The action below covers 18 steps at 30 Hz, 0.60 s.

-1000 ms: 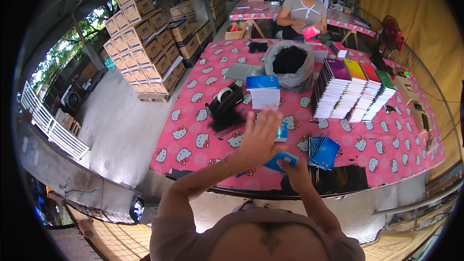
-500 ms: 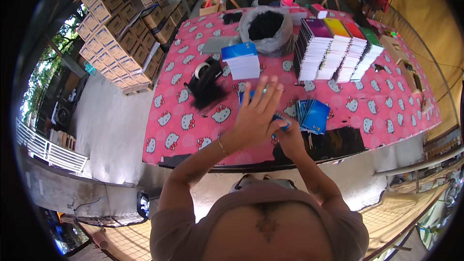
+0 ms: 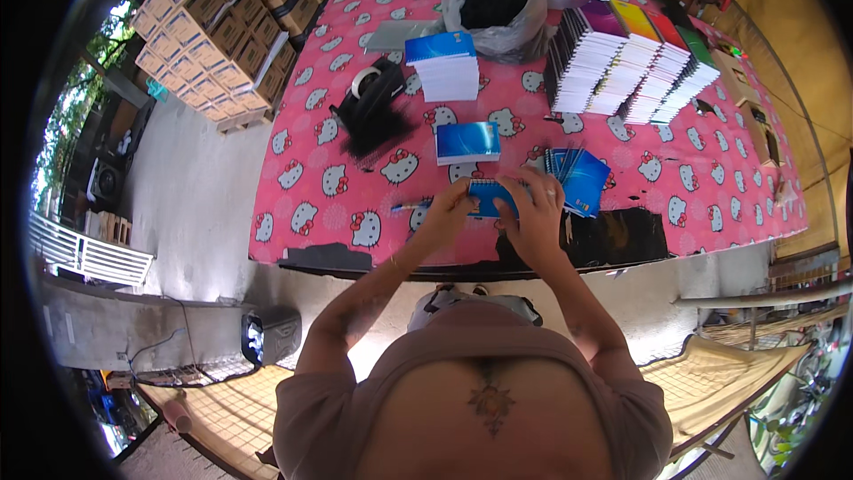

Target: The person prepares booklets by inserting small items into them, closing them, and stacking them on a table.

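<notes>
Near the front of the pink table, my left hand (image 3: 449,213) grips the left end of a small blue spiral-bound notebook (image 3: 484,199). My right hand (image 3: 537,213) closes on its right side, with the thumb across the cover. Just beyond lies a short stack of blue notebooks (image 3: 467,140). Fanned-out blue notebooks (image 3: 582,185) rest right beside my right hand. To the left of my left hand is a slim pen-like item (image 3: 412,207), partly hidden. A taller stack of blue-covered notebooks (image 3: 448,76) stands farther back.
A black tape dispenser (image 3: 373,93) sits at left beside a blurred black patch. Behind are a plastic bag of black material (image 3: 493,13) and tall piles of purple, yellow, red and green notebooks (image 3: 622,62). Cartons (image 3: 209,36) stand stacked on the floor at left.
My left hand has come down from its flat, raised pose and now grips a blue notebook. The right hand has shifted onto it too. The short stack beyond is uncovered, and the view has tilted.
</notes>
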Available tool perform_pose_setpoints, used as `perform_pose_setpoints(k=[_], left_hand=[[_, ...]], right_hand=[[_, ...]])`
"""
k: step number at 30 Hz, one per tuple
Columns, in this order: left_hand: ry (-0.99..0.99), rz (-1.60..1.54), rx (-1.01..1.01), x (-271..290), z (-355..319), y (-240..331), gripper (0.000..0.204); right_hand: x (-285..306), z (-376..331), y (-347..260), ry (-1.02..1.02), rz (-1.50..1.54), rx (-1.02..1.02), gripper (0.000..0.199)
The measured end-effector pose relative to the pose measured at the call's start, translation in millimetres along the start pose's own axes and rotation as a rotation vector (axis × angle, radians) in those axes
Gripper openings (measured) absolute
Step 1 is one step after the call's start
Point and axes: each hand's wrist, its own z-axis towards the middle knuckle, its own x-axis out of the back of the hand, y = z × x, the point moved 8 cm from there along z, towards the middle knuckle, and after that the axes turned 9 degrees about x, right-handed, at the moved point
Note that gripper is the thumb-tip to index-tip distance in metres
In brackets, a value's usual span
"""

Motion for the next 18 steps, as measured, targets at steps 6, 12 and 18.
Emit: perform_pose_setpoints(k=[6, 12, 18], left_hand=[[0.382, 0.944, -0.327, 27.7, -32.2, 0.9, 0.039], [0.464, 0.987, -0.365, 56.7, -57.2, -37.9, 0.037], [0.101, -0.556, 0.482, 15.7, -52.1, -70.4, 0.032]], right_hand=[[-88.8, -39.3, 42.7, -0.185, 0.084, -0.028, 0.019], [-101.2, -34.5, 33.5, -0.214, 0.038, -0.056, 0.017], [-99.4, -36.6, 35.7, -0.240, 0.091, -0.121, 0.016]])
